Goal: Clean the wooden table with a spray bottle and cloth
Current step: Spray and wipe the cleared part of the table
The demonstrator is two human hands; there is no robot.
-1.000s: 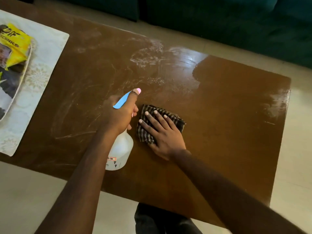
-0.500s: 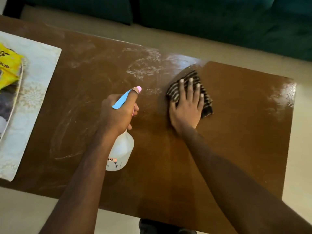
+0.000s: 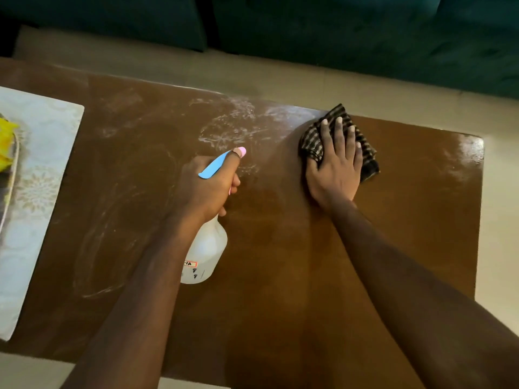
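Note:
A brown wooden table [image 3: 280,290] fills the view, with white spray streaks [image 3: 224,127] near its far edge. My left hand [image 3: 205,189] grips the neck of a white spray bottle [image 3: 205,254] with a blue trigger and pink nozzle, held over the table's middle. My right hand [image 3: 334,169] lies flat, fingers spread, pressing a dark checked cloth [image 3: 368,161] onto the table by the far edge, right of the streaks. The hand covers most of the cloth.
A pale patterned mat [image 3: 36,192] covers the table's left end, with a yellow packet [image 3: 7,136] on a tray at the frame's edge. A dark green sofa [image 3: 337,29] stands beyond a strip of beige floor [image 3: 500,248].
My right hand has slid the cloth away from me, from beside the bottle up to the far edge. The left hand has kept the bottle in place.

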